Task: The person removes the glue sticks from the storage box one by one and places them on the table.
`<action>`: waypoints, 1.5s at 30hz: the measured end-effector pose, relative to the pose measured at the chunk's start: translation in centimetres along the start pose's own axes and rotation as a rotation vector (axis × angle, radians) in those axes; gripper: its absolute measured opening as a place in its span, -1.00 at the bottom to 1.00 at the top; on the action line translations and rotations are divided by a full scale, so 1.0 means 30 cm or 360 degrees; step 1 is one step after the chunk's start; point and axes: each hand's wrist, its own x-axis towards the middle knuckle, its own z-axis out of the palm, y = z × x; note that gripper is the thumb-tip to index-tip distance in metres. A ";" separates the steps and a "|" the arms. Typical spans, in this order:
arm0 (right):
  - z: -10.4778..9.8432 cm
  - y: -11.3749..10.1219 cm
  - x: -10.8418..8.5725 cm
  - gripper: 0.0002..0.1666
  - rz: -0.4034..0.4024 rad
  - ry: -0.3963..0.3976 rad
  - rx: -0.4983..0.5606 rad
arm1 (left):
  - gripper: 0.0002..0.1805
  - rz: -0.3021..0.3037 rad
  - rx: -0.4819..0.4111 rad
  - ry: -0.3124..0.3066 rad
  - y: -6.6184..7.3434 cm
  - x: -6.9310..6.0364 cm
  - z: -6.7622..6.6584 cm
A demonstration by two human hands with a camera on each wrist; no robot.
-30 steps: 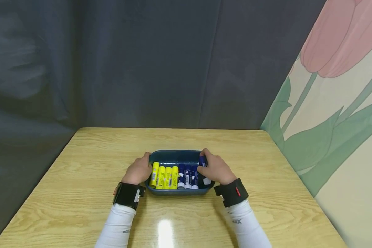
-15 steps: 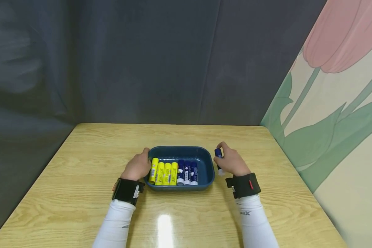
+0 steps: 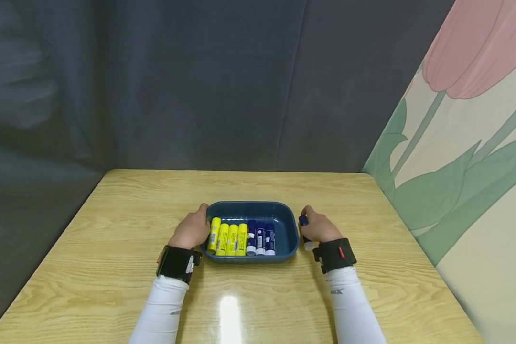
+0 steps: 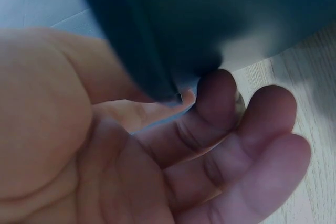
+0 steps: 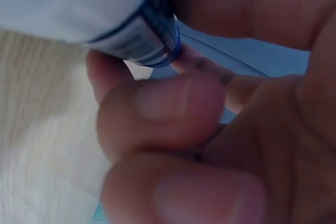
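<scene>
My left hand (image 3: 190, 230) holds the left end of a dark blue-green dish (image 3: 286, 238). In the left wrist view the thumb overlaps the dish wall (image 4: 157, 19) and the other fingers are curled below it. Beyond the dish's right end, my right hand (image 3: 322, 228) pinches a dark blue glue stick (image 3: 303, 221) with a white end, low over the table. The right wrist view shows thumb and fingertips around that glue stick (image 5: 126, 19). Inside the dish, several yellow glue sticks (image 3: 232, 240) lie side by side at the left, followed by three blue ones (image 3: 260, 239).
The dish rests on a light wood-grain table (image 3: 155, 191). Behind it hangs a dark grey curtain (image 3: 198, 95). A wall with a painted tulip (image 3: 468, 57) stands at the right. Bare tabletop lies on both sides of the dish.
My right hand has carried a blue glue stick from the dish's right end over the rim, then down beside it. My left hand keeps its hold on the dish.
</scene>
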 end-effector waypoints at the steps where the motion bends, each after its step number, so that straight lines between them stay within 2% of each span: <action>1: 0.005 0.001 0.003 -0.45 0.0020 -0.0008 0.0003 | -0.44 -0.0001 0.0002 -0.0002 0.001 0.000 0.000; 9: 0.021 0.005 0.004 -0.37 0.0050 -0.0028 -0.0056 | -0.44 -0.0011 0.0010 -0.0015 0.014 -0.003 -0.002; 25: 0.014 0.002 -0.014 -0.37 0.0066 -0.0019 -0.0154 | -0.44 -0.0026 0.0010 -0.0035 0.019 -0.016 -0.009; 45: 0.016 0.000 -0.005 -0.37 0.0175 -0.0009 -0.0110 | -0.44 -0.0034 0.0014 -0.0035 0.016 -0.020 -0.007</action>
